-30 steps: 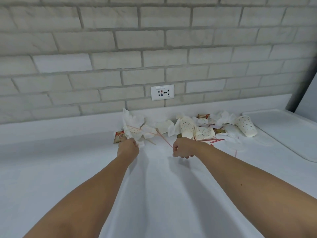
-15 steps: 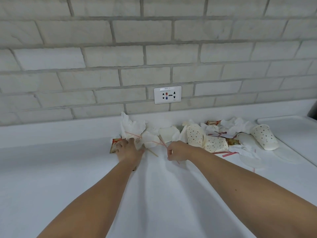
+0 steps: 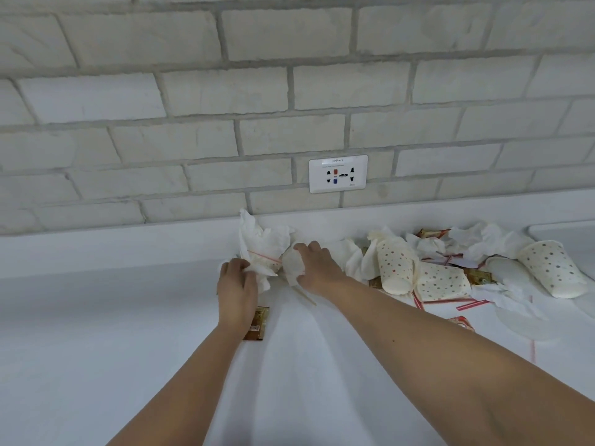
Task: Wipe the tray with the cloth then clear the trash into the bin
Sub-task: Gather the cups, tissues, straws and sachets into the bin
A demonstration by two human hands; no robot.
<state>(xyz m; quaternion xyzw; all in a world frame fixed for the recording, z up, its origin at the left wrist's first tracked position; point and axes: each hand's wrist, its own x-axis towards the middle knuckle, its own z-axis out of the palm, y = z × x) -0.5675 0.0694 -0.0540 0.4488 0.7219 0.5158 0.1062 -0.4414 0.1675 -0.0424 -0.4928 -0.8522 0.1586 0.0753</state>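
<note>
A heap of trash lies along the back of the white counter: crumpled white napkins, dotted paper cups, red-striped straws and brown sachets. My left hand grips a crumpled napkin at the heap's left end. My right hand reaches in beside it and holds a white wad between thumb and fingers. A brown sachet lies partly under my left wrist. The white tray's corner shows at the far right. No cloth or bin is in view.
A brick wall with a power socket rises right behind the heap. A thin wooden stirrer lies below my right hand. A flat plastic lid and a loose straw lie on the counter at right.
Both hands moved forward into the heap's left end. My right hand went from the straws to the white wad. The brown sachet now lies nearer, under my left wrist.
</note>
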